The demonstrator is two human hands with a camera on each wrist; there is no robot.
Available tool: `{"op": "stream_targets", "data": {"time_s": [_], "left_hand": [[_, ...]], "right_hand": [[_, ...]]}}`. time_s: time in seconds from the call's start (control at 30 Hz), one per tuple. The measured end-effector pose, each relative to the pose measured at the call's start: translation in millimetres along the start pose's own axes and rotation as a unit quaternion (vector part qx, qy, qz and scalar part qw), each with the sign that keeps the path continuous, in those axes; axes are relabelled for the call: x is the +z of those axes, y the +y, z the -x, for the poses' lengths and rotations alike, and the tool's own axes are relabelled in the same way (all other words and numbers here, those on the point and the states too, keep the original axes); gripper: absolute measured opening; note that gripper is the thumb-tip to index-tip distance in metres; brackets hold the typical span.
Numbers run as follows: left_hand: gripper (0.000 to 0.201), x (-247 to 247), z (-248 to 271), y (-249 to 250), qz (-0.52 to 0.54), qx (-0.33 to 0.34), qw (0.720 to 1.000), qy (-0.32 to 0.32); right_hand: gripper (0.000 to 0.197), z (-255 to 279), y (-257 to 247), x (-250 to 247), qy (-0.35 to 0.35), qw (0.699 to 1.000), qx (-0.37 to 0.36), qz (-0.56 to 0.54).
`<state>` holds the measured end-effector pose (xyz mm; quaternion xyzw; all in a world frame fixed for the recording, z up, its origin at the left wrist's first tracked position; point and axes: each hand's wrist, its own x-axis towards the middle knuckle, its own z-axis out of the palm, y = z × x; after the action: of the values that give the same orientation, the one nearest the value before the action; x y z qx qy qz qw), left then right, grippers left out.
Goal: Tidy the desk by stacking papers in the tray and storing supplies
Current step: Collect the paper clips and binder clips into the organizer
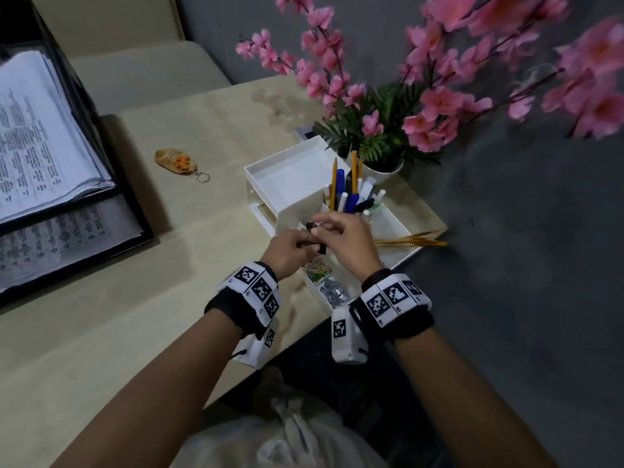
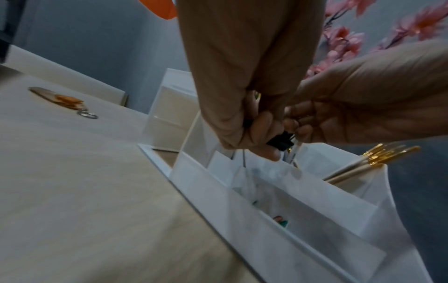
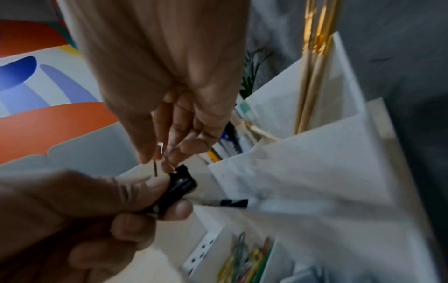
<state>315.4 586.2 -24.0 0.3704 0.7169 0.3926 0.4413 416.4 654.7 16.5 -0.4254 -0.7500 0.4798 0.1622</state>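
Above the white desk organizer [image 1: 297, 177], the left hand [image 1: 290, 249] grips a black binder clip [image 3: 180, 184] while the right hand [image 1: 344, 238] pinches what seems its wire handle, which could spring loose and drop the clip into the wrong compartment.

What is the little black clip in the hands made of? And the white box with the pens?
The black clip looks like painted metal: glossy body, thin shiny wire handle. The left hand holds its body; the right hand pinches the wire. The white organizer is probably plastic: smooth, thin, even walls.
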Motion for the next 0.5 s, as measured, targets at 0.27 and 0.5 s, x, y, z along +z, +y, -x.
{"op": "stream_targets", "data": {"time_s": [0.27,0.5], "left_hand": [[0.038,24.0,-21.5,26.1,0.046,-0.031,0.997,-0.044],[0.008,50.0,-37.4,27.9,-0.186,0.038,0.982,0.01]], "right_hand": [[0.009,11.9,30.7,-37.9,0.121,0.984,0.03,0.128],[0.016,22.9,39.7,-38.4,0.098,0.953,0.06,0.279]]}}
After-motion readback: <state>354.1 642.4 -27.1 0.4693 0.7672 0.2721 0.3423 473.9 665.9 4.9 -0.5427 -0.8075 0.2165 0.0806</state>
